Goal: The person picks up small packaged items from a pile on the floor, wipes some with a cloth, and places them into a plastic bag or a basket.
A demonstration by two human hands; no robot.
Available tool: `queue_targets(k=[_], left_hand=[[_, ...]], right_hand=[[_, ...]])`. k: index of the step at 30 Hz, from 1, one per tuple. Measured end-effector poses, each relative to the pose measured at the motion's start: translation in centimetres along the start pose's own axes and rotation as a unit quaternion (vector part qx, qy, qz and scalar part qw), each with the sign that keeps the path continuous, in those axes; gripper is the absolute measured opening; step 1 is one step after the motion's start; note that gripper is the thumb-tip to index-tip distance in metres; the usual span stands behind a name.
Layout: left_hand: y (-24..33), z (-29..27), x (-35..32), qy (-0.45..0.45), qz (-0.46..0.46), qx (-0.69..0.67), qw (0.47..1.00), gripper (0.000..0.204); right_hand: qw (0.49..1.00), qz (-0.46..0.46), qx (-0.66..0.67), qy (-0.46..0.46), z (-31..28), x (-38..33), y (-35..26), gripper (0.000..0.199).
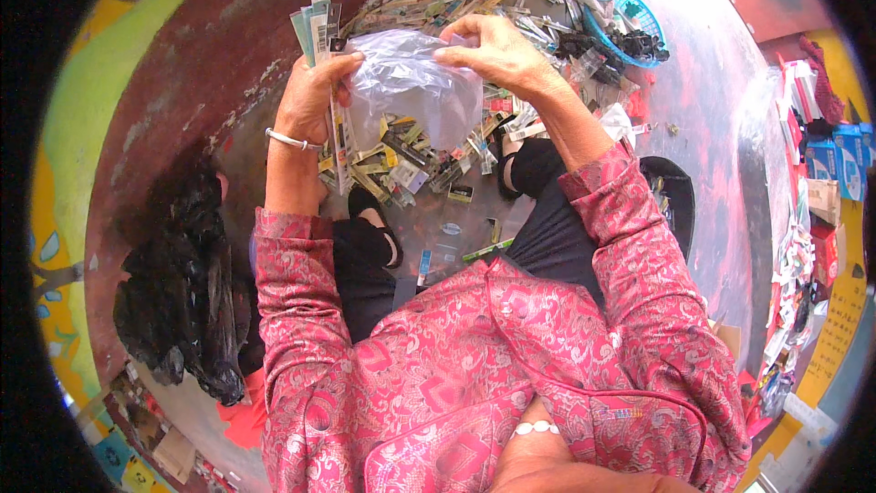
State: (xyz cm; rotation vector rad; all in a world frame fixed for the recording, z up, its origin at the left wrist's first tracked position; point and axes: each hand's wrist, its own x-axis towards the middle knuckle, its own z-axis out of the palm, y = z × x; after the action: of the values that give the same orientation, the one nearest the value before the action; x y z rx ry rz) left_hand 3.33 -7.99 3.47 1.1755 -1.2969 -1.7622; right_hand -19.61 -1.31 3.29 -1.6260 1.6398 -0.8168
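A clear plastic bag point(412, 87) is stretched between my hands, its far edge crumpled. My left hand point(310, 96) is closed round a bunch of long slim clear packets point(319, 27) with light green and white labels. Its thumb also presses on the bag's left edge. On the bag's right side, the thumb and fingers of my right hand point(502, 53) pinch the film. Below the bag, many small slim packets point(392, 160) with yellow, black and white parts lie scattered on the floor between my feet.
Beyond my hands, a heap of slim packets point(447, 5) runs along the wall. A blue plastic basket point(659, 36) with black and clear scraps stands at the far right. Black plastic bags point(187, 283) lie at my left. Boxes and papers point(835, 164) line the right side.
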Motion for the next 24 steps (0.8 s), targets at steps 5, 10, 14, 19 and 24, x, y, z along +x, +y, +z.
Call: queue_targets(k=[5, 10, 14, 19, 24], left_hand=[[-0.1, -1.7, -0.6, 0.003, 0.068, 0.024, 0.997, 0.013], [0.7, -2.5, -1.8, 0.009, 0.106, 0.042, 0.993, 0.016], [-1.0, -4.3, -0.7, 0.003, 0.075, 0.209, 0.975, 0.021], [-0.5, -3.4, -0.5, 0.072, 0.061, 0.083, 0.992, 0.025], [0.2, -6.9, 0.7, -0.002, 0.001, -0.355, 0.935, 0.022]], right_hand=[[0.979, 0.069, 0.192, -0.011, -0.5, 0.1, 0.5, 0.019], [0.953, 0.065, 0.281, -0.093, -0.7, 0.4, 0.8, 0.02], [0.93, 0.026, 0.349, -0.109, -0.2, -0.1, -0.6, 0.016], [0.895, 0.046, 0.429, -0.112, -0.1, -0.2, -0.6, 0.015], [0.883, 0.066, 0.455, -0.098, -0.2, -0.3, -0.6, 0.016]])
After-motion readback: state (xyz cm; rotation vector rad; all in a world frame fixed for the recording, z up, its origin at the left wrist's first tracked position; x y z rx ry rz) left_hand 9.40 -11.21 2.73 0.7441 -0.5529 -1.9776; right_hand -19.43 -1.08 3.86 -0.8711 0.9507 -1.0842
